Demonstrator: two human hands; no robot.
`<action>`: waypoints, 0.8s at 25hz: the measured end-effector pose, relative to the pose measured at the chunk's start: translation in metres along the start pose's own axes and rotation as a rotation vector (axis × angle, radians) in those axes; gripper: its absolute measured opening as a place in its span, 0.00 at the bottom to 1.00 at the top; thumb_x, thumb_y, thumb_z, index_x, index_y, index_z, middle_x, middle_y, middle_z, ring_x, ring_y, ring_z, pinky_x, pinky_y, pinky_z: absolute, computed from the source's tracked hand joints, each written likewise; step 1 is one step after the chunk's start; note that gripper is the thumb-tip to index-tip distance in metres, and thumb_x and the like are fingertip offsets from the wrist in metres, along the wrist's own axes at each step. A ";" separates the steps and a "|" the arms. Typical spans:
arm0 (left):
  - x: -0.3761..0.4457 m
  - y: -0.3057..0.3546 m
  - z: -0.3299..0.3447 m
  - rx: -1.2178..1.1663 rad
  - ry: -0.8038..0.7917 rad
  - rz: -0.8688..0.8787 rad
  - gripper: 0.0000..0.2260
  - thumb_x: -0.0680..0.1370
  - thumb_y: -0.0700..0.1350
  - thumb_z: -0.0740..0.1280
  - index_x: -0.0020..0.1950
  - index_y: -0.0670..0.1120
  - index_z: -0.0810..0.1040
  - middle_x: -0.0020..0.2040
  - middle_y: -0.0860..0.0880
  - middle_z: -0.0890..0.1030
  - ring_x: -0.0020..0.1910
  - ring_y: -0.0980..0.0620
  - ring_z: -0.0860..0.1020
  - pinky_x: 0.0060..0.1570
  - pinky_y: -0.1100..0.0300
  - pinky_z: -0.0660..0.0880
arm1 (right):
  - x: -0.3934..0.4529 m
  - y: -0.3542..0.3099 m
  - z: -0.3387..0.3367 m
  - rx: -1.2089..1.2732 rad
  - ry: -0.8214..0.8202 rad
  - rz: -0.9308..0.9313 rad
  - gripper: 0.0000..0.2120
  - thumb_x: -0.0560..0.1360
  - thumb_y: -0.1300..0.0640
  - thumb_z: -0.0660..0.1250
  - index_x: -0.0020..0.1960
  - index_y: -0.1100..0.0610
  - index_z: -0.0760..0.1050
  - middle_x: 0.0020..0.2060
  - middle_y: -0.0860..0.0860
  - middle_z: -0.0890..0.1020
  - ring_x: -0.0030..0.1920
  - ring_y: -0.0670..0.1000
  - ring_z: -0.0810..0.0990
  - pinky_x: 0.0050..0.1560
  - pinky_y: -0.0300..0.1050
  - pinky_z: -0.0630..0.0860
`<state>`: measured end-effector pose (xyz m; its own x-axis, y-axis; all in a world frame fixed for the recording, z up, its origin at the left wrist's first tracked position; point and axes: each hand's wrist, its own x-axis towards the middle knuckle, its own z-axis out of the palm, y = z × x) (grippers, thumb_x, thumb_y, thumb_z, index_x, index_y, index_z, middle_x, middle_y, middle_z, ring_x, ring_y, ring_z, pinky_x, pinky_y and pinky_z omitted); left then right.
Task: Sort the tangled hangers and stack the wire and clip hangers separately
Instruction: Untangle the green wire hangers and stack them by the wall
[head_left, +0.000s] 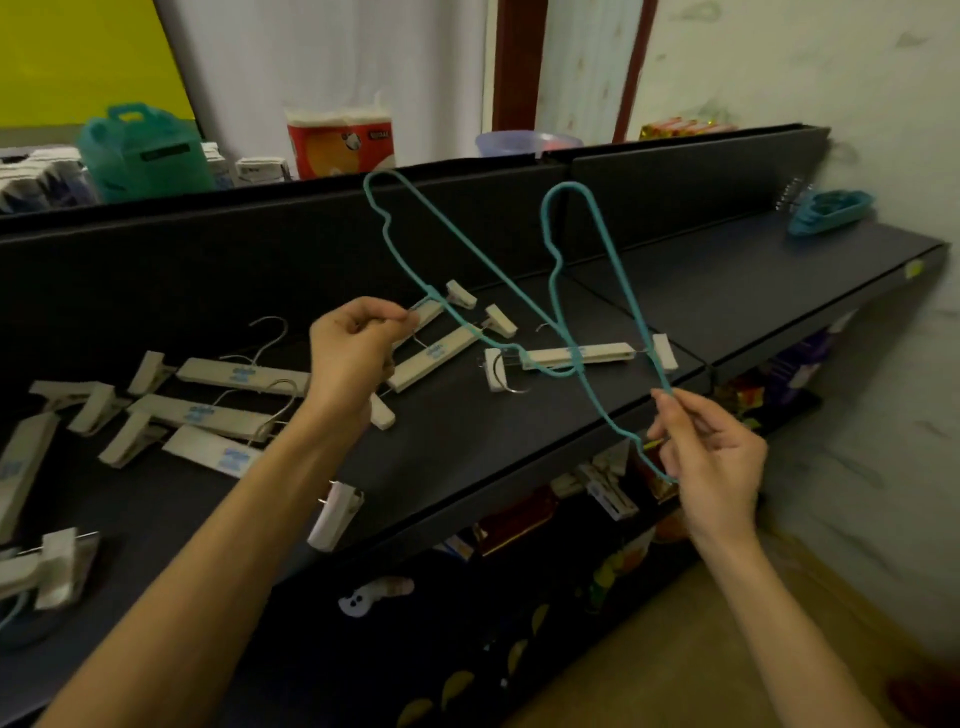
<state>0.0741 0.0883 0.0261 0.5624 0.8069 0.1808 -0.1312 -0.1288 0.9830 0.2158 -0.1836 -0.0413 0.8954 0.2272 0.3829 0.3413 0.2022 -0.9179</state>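
Two teal wire hangers are held up above the black shelf, and they cross each other near the middle. My left hand pinches one teal wire hanger near its hook end. My right hand pinches the other teal wire hanger at its lower corner. Several white clip hangers lie scattered on the shelf to the left. Two more white clip hangers lie behind my left hand, and one white clip hanger lies under the crossing wires.
A stack of teal hangers sits at the shelf's far right. Behind the shelf's back panel are a green basket, a red and white tissue pack and a plastic tub. Packaged goods fill the lower shelf.
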 end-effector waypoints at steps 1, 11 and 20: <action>-0.004 0.000 0.015 -0.032 -0.005 0.016 0.07 0.77 0.39 0.72 0.41 0.48 0.80 0.30 0.55 0.75 0.28 0.60 0.71 0.31 0.67 0.70 | -0.004 0.000 -0.007 0.006 0.044 -0.012 0.06 0.80 0.60 0.67 0.53 0.57 0.83 0.31 0.51 0.78 0.25 0.46 0.67 0.24 0.38 0.63; -0.064 -0.035 0.183 -0.144 -0.296 0.070 0.12 0.77 0.35 0.71 0.35 0.46 0.78 0.25 0.50 0.64 0.27 0.51 0.60 0.28 0.62 0.62 | -0.033 0.037 -0.154 -0.035 0.495 0.109 0.07 0.80 0.61 0.66 0.53 0.54 0.82 0.28 0.46 0.78 0.24 0.42 0.67 0.24 0.32 0.64; -0.108 -0.102 0.425 0.033 -0.632 0.110 0.10 0.77 0.30 0.67 0.37 0.41 0.79 0.24 0.53 0.66 0.24 0.56 0.62 0.29 0.62 0.63 | 0.040 0.102 -0.345 -0.126 0.609 0.146 0.08 0.79 0.64 0.67 0.56 0.63 0.81 0.28 0.48 0.78 0.25 0.41 0.67 0.25 0.33 0.65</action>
<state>0.3739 -0.2308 -0.0798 0.9211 0.2942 0.2551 -0.1954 -0.2174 0.9563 0.3849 -0.4829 -0.1555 0.9247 -0.3458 0.1593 0.2011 0.0885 -0.9756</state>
